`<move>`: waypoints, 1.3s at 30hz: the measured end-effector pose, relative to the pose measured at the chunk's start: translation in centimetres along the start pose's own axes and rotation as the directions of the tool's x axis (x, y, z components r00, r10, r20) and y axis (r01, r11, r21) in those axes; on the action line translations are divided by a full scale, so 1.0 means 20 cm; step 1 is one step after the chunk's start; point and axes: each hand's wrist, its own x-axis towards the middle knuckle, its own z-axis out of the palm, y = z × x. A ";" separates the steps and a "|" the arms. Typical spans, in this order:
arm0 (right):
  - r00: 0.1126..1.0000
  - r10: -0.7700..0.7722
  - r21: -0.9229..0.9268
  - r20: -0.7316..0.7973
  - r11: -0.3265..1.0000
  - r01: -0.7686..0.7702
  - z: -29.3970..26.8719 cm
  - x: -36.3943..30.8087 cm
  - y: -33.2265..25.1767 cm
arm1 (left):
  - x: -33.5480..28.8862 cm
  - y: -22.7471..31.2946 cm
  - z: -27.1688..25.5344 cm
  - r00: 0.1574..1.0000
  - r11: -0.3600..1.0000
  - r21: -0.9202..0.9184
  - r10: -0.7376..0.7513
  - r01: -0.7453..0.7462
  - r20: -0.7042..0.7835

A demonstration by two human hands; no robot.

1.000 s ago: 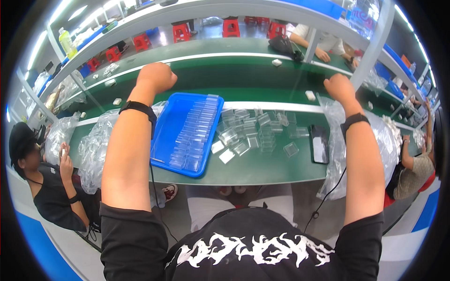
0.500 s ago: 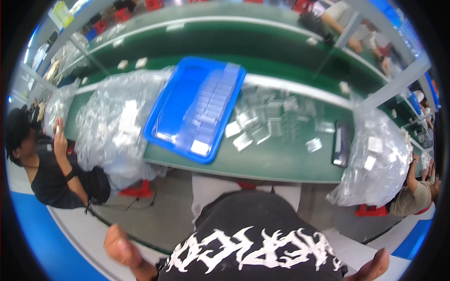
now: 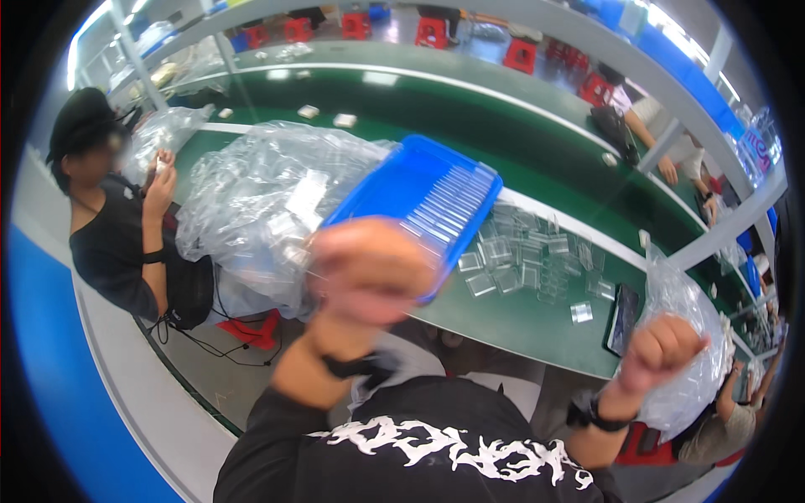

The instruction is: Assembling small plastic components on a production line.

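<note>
The person's left hand (image 3: 369,272) is up in front of the camera, curled into a fist and blurry, and it holds nothing that can be seen. It hangs in the air over the near edge of the long green table (image 3: 520,323), right in front of the flat blue plastic tray (image 3: 423,201). The tray lies on the table with rows of small clear plastic pieces (image 3: 449,201) packed inside it. The person's right hand (image 3: 662,352) is also a closed fist with nothing in it, held up near the table's front edge, in front of a big see-through plastic bag (image 3: 683,335) full of clear bits. Both wrists wear dark bands. Between the two hands, on the green top, lie lots of loose little clear plastic boxes (image 3: 524,264), spread out just right of the tray. A black phone (image 3: 625,318) lies flat near the right bag. To the left of the tray is another large crumpled clear bag (image 3: 260,205), heaped up high and touching the tray's side. A person in a black top and black cap (image 3: 113,222) sits at the far left, hands up near the face. More people sit along the right side, and red stools (image 3: 520,54) stand behind the far green bench.
</note>
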 end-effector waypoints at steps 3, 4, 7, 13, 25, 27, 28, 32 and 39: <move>0.973 0.172 0.139 0.152 0.971 -0.193 -0.04 0.29 0.41 | 0.20 -0.45 0.15 0.938 0.894 -0.283 -0.326 0.346 0.118; 0.962 0.183 0.210 0.203 0.951 -0.226 0.01 0.32 0.43 | 0.27 -0.53 0.23 0.891 0.811 -0.409 -0.282 0.419 0.355; 0.924 0.133 0.113 0.360 0.976 -0.185 0.18 0.32 0.37 | 0.31 -0.44 0.35 0.885 0.883 -0.347 -0.142 0.316 0.444; 0.944 0.201 -0.136 0.261 0.976 -0.170 0.07 0.08 0.21 | 0.06 0.01 0.11 0.853 0.975 -0.170 -0.036 0.145 0.521; 0.996 -0.078 -0.215 -0.044 0.974 0.067 0.24 -0.63 -0.20 | -0.49 0.63 0.68 0.992 0.828 0.558 -0.014 -0.059 0.126; 0.998 -0.066 -0.248 0.014 0.966 0.067 0.25 -0.56 -0.17 | -0.36 0.55 0.41 0.899 0.937 0.346 -0.106 -0.054 0.426; 0.997 -0.054 -0.248 0.046 0.967 0.064 0.25 -0.54 -0.15 | -0.26 0.46 0.34 0.836 0.968 0.250 -0.110 -0.033 0.537; 0.987 0.112 -0.092 0.118 0.991 -0.101 0.18 -0.30 0.03 | 0.14 -0.16 0.27 0.616 0.966 -0.159 -0.002 0.206 0.788; 0.705 0.344 -0.025 0.620 0.907 -0.421 0.09 0.12 0.33 | 0.27 -0.61 0.45 0.530 0.875 -0.245 -0.016 0.417 0.848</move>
